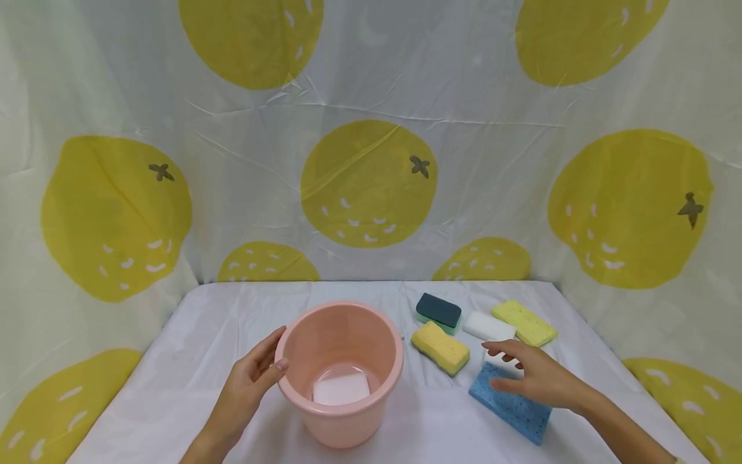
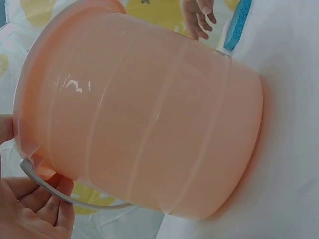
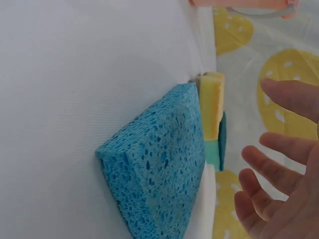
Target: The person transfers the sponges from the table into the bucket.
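Note:
A pink bucket (image 1: 342, 422) stands upright at the front of the table, with a white sponge-like block (image 1: 341, 389) lying flat on its bottom. My left hand (image 1: 246, 383) holds the bucket by its left rim, thumb at the rim and fingers along the outer side, near the grey handle (image 2: 75, 200). Over a large blue sponge (image 1: 513, 403) my right hand (image 1: 539, 375) hovers with fingers spread and loosely bent, holding nothing. In the right wrist view, space shows between those fingers (image 3: 269, 169) and the blue sponge (image 3: 164, 154).
Behind the blue sponge lie a yellow sponge (image 1: 440, 348), a dark-topped green scouring sponge (image 1: 438, 310), a white block (image 1: 489, 326) and a lime-yellow sponge (image 1: 524, 322). A white cloth (image 1: 232, 322) covers the table. Lemon-print curtains (image 1: 371, 183) hang along the back and sides.

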